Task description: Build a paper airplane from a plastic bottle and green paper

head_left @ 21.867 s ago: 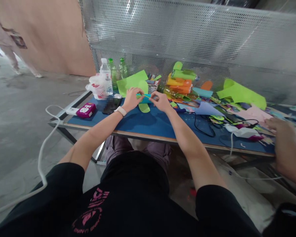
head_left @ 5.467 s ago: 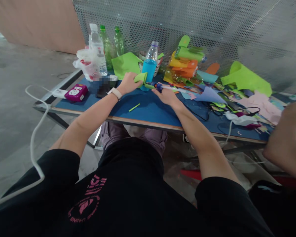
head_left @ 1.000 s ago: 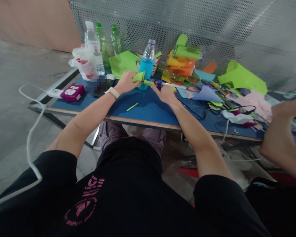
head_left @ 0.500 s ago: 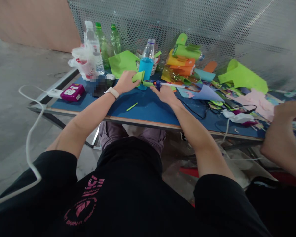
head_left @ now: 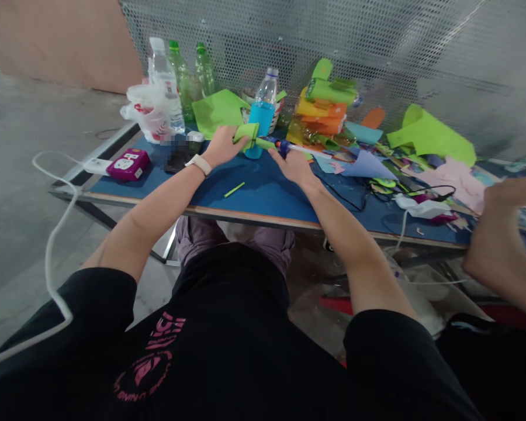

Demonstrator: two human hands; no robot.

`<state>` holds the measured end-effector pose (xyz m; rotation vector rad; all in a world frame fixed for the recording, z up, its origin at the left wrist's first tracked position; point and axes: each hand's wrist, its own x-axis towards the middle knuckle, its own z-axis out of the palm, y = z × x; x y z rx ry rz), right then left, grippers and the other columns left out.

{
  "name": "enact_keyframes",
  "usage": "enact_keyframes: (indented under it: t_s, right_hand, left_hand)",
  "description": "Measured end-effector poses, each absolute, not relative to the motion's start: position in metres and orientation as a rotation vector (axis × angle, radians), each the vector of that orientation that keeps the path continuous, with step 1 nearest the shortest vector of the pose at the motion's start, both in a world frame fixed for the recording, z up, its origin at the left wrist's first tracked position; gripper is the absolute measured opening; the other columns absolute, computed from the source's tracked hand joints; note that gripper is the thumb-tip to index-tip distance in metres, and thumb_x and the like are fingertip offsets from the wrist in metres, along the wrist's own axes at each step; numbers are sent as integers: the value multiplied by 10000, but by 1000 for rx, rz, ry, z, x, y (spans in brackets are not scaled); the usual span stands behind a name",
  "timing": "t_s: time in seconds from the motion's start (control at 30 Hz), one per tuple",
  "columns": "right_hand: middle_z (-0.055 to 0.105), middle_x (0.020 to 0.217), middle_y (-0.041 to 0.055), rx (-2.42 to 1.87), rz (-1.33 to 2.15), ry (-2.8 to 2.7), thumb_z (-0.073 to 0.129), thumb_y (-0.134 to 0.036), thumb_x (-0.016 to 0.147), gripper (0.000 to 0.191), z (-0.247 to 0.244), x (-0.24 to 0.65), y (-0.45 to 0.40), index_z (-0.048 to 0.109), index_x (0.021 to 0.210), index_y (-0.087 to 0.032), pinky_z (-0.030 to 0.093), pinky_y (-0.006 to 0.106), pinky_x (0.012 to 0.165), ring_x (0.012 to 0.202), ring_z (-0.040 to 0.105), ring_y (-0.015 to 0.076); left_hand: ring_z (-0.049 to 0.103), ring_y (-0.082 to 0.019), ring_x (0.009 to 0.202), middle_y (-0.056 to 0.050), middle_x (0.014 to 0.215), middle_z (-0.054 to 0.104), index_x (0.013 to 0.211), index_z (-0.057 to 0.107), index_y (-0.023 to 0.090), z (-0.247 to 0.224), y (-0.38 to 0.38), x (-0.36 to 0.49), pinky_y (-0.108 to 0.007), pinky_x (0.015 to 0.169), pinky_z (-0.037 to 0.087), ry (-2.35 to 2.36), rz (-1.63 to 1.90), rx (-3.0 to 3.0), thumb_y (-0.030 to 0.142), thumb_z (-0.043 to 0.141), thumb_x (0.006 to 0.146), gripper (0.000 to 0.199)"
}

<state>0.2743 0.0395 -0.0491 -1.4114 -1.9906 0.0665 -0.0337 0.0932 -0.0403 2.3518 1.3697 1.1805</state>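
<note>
My left hand (head_left: pixel 224 145) is closed on a folded piece of green paper (head_left: pixel 247 133), just in front of a bottle of blue liquid (head_left: pixel 262 111). My right hand (head_left: pixel 296 165) grips a blue glue gun (head_left: pixel 281 147) with a pale glue stick (head_left: pixel 309 152) at its rear. A narrow green piece (head_left: pixel 265 143) lies at the front of the gun, close to the folded paper. A thin green strip (head_left: pixel 234 189) rests on the blue table (head_left: pixel 272 196).
Bottles (head_left: pixel 180 76), a bagged cup (head_left: pixel 151 114) and a purple box (head_left: pixel 130 164) stand at the left. Paper scraps (head_left: pixel 451 181), a white power strip (head_left: pixel 422 207) and a black cable (head_left: pixel 348 202) lie at the right, beside another person's arm (head_left: pixel 502 251).
The glue gun's front and the narrow green piece have risen slightly. The folded green paper has tilted a little, and the blue bottle leans slightly more to the right.
</note>
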Motion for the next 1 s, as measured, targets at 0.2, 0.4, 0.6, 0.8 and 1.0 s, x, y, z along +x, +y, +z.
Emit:
enact_keyframes:
  t_s: [0.2, 0.4, 0.6, 0.8, 1.0]
  right_hand:
    - [521, 809, 73, -1382, 117, -1955, 401, -1188, 1072, 913, -45, 273, 36, 568, 937, -301, 656, 531, 954, 907, 712, 367]
    - [517, 806, 71, -1329, 100, -1920, 483, -1161, 1081, 878, -39, 267, 30, 604, 976, -298, 694, 574, 1060, 995, 743, 395]
    - [548, 797, 89, -1354, 97, -1898, 506, -1140, 1096, 863, -34, 264, 27, 564, 920, -296, 716, 635, 1081, 1023, 788, 432]
    - [583, 775, 103, -1310, 100, -1901, 395, -1220, 1036, 929, -35, 266, 28, 534, 865, -318, 707, 668, 1102, 1005, 791, 437]
    - [644, 848, 134, -1412, 91, -1881, 455, -1166, 1076, 874, -31, 260, 25, 487, 861, -318, 697, 669, 1143, 1118, 827, 465]
  left_hand:
    - [849, -403, 1101, -181, 984, 829, 1031, 832, 231, -35, 84, -31, -562, 1171, 668, 1340, 1161, 2417, 442, 773, 1158, 252]
    - [885, -416, 1166, -186, 1086, 899, 1357, 918, 166, -28, 72, -29, -531, 1182, 688, 1317, 1158, 2434, 391, 787, 1123, 350]
    - [893, -364, 1112, -153, 1134, 953, 1473, 944, 219, -24, 66, -27, -485, 1112, 735, 1283, 1206, 2445, 347, 762, 1074, 456]
    - [890, -362, 1136, -161, 1230, 958, 1526, 929, 192, -20, 61, -27, -519, 1146, 715, 1388, 1086, 2435, 405, 756, 1145, 470]
    - [818, -280, 1297, -91, 1442, 953, 1562, 912, 177, -22, 64, -27, -449, 1242, 671, 1384, 1072, 2501, 498, 711, 1237, 499]
